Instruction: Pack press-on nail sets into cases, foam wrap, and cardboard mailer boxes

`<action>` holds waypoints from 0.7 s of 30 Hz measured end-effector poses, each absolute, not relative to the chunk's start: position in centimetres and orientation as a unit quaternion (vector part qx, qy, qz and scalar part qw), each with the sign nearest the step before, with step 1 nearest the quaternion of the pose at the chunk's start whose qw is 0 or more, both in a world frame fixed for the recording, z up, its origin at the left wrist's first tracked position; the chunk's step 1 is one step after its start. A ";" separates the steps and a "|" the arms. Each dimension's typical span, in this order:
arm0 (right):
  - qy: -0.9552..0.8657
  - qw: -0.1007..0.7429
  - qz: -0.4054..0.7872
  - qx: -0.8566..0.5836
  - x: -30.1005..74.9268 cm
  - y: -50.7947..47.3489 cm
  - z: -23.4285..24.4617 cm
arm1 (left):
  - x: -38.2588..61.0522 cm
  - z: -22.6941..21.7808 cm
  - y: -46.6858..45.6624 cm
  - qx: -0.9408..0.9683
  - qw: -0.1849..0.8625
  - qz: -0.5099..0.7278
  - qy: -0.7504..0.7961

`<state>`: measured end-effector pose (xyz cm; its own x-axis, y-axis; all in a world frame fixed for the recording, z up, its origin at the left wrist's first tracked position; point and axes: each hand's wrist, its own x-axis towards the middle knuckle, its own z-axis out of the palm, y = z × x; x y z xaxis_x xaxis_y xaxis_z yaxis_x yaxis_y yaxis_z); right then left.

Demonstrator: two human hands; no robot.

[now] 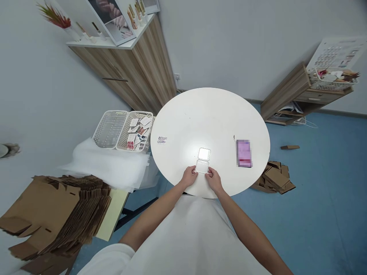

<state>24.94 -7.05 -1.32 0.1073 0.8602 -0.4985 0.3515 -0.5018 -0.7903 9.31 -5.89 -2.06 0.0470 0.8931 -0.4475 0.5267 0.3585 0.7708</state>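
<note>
A small clear plastic hinged case (203, 160) lies open on the round white table (212, 114), near its front edge. My left hand (189, 176) pinches the case's near left corner. My right hand (213, 178) pinches its near right corner. The lid half points away from me and catches the light. A small card of press-on nails (162, 140) lies at the table's left edge. A purple phone-sized object (244, 153) lies flat to the right of the case.
Two white mesh baskets (122, 130), one holding nail packets, rest on a side surface with white foam sheets (109, 164). Flattened cardboard boxes (54, 210) pile at left; cardboard scraps (275, 177) lie on the blue floor. Wooden cabinets stand behind.
</note>
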 end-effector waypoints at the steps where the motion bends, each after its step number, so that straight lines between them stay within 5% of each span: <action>1: -0.433 0.249 0.511 -0.699 25.0 -7.0 -1.4 | 9.3 -2.0 -5.9 0.532 0.487 0.190 0.666; 12: -0.431 0.367 0.424 -0.706 22.7 -7.2 0.3 | 2.8 -0.6 -4.6 0.564 0.502 0.198 0.625; 21: -0.574 0.221 0.494 -0.615 12.6 0.0 1.3 | -12.3 2.6 3.5 0.722 0.305 0.068 0.618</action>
<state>12.56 -0.05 1.26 -0.1454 0.9240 -0.3537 0.4872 -0.2443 -0.8384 -12.33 3.48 2.59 0.2278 0.9332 -0.2780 0.8497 -0.0511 0.5247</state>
